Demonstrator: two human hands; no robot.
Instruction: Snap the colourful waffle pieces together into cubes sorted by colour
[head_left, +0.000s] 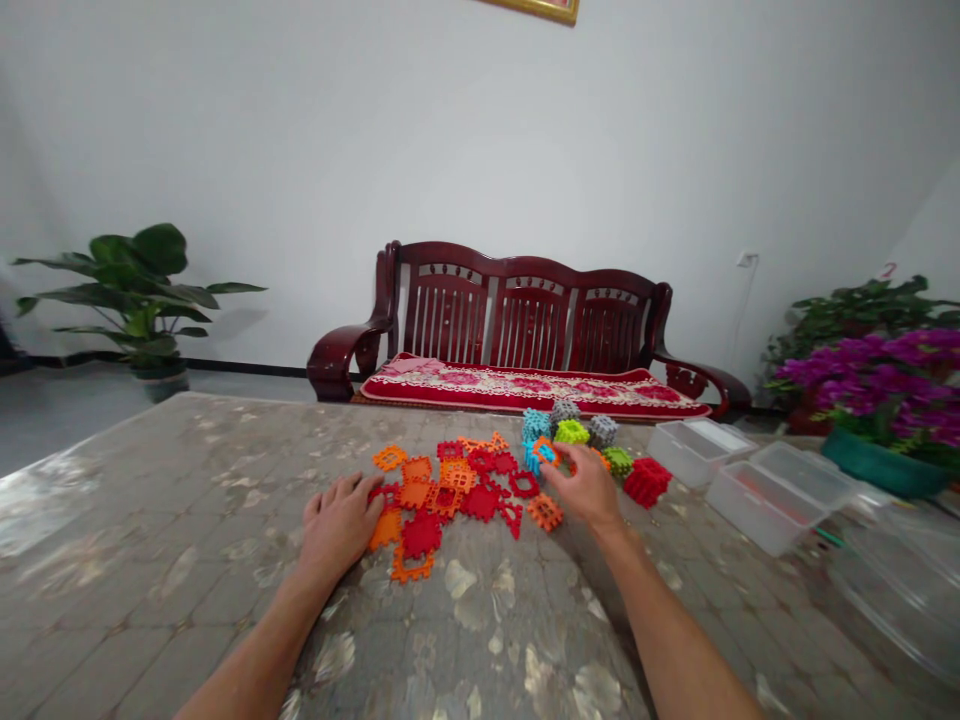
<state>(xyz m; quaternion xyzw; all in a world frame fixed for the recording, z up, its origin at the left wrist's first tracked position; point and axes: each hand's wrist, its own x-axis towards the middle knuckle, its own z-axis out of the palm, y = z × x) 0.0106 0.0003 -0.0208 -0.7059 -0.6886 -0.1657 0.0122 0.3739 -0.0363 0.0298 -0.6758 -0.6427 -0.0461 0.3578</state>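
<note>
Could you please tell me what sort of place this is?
Probably a living room in a home: there is a slatted wooden sofa with a red floral seat cover, and a leafy potted plant stands on the floor.

Table with a grey-brown cover (pixel 225 510), grid pattern, pale flower print. Near the middle, a loose spread of notched plastic tiles (pixel 421 534), red and orange, some solid, some open frames, several overlapping. Just right of these, compact notched blocks: blue (pixel 536 424), two grey, two green, and a red block (pixel 648 482). Farther right, translucent plastic boxes (pixel 772 505); beyond them, a teal planter (pixel 885 462) of purple flowers (pixel 892 385).
</note>
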